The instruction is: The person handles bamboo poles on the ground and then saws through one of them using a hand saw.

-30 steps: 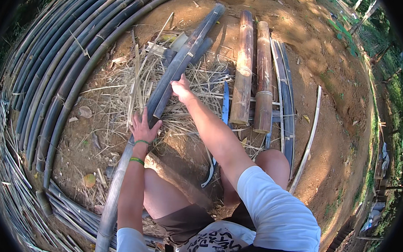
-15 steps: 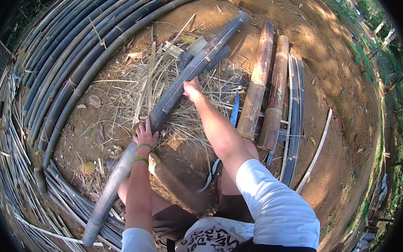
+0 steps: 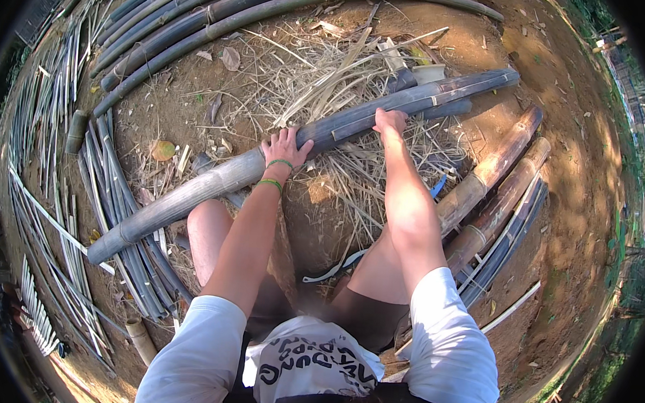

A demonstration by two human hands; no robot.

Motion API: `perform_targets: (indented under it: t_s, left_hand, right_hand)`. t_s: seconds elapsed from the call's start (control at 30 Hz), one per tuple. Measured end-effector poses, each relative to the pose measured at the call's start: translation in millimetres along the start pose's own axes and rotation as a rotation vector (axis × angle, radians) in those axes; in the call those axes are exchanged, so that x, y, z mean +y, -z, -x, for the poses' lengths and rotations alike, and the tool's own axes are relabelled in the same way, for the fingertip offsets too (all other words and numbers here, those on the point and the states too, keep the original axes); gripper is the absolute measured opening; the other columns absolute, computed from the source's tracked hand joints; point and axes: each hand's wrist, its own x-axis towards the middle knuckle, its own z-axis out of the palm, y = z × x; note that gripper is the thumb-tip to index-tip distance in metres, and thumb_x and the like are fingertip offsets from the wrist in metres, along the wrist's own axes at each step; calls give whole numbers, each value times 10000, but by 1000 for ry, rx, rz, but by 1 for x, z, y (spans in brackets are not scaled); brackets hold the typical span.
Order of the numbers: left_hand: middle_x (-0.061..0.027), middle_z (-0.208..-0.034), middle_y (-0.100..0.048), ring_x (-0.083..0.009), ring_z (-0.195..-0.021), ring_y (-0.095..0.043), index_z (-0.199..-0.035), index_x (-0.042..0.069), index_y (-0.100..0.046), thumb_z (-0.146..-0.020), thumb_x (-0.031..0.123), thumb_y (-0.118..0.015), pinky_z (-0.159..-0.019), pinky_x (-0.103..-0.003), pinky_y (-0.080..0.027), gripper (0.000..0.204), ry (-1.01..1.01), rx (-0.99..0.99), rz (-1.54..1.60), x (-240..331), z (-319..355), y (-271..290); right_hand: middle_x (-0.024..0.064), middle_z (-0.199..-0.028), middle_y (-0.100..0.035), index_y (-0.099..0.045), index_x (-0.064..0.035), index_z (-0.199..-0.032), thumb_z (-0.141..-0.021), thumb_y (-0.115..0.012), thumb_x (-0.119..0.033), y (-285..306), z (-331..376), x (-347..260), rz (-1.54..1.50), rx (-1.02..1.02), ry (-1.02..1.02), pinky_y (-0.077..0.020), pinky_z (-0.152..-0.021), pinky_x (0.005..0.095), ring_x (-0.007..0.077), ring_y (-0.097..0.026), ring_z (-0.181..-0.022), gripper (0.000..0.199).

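Observation:
A long, dark grey bamboo pole (image 3: pixel 213 180) lies slantwise in front of me, from the near left to the far right. A narrow split section shows along its upper side. My left hand (image 3: pixel 287 148) rests on the middle of the pole with its fingers spread over the bamboo. Farther right, my right hand (image 3: pixel 391 122) is closed at the pole's near edge, its fingertips partly hidden. Beneath the pole's far part are a shorter dark bamboo piece (image 3: pixel 450 109) and dry shavings (image 3: pixel 353 185).
Two thick brown bamboo lengths (image 3: pixel 490 171) lie right, beside split dark strips (image 3: pixel 512 239). A blue blade (image 3: pixel 439 185) shows near my right forearm. A curved pale tool (image 3: pixel 333 270) lies between my legs. Long poles (image 3: pixel 275 14) curve behind; thin strips (image 3: pixel 126 212) lie left.
The view has swung round, so the pole now lies flatter across it. Both hands remain at the pole, the left spread on top and the right closed at its edge.

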Motion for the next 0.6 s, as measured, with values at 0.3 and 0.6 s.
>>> perform_targets:
  t_s: [0.3,0.6]
  left_hand:
    - [-117,-1503,-379,-297,-1439,-272,-1407,77,-423,-850,550,-600,-1156,-665,-88,753,179,1,37,28,-15,-12]
    - [-123,-1426,-445,-300,-1376,-361,-1402,47,-401,-804,688,-581,-1155,-653,-79,895,230,26,63,60,-5,-1]
  right_hand:
    - [249,-1213,-556,-311,116,-1293,-884,-707,-146,0,-8,9,-181,-118,9,-648,-583,308,272,-679,-902,627]
    - [261,-1265,-519,-294,47,-1303,-906,-697,-166,4,8,9,-244,-70,6,-660,-673,390,314,-667,-975,605]
